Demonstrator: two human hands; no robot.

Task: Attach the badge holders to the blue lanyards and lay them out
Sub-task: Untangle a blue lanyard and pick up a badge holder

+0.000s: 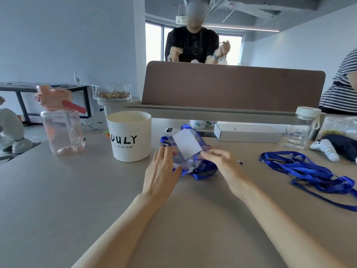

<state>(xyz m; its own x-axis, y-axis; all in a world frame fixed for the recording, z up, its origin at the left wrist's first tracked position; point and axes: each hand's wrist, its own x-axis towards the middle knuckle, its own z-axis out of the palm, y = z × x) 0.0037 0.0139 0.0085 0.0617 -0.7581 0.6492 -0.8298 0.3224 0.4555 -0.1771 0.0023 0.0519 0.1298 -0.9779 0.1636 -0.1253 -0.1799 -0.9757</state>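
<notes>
A clear badge holder (186, 145) with a white card inside is tilted up above the grey table (77, 200), over a small heap of blue lanyard (204, 171). My left hand (162, 171) lies against its left side with fingers fairly straight. My right hand (222, 161) pinches its lower right corner, fingers curled. More blue strap (166, 141) shows behind the holder. A loose tangle of blue lanyards (311, 174) lies on the table to the right, apart from both hands.
A white DULY tub (129, 136) stands just left of the holder, a pink water bottle (59, 120) further left. A white box (249, 132), a clear jar (303, 128) and a soft toy (328, 149) sit at the back right. A brown divider (231, 86) screens a person opposite.
</notes>
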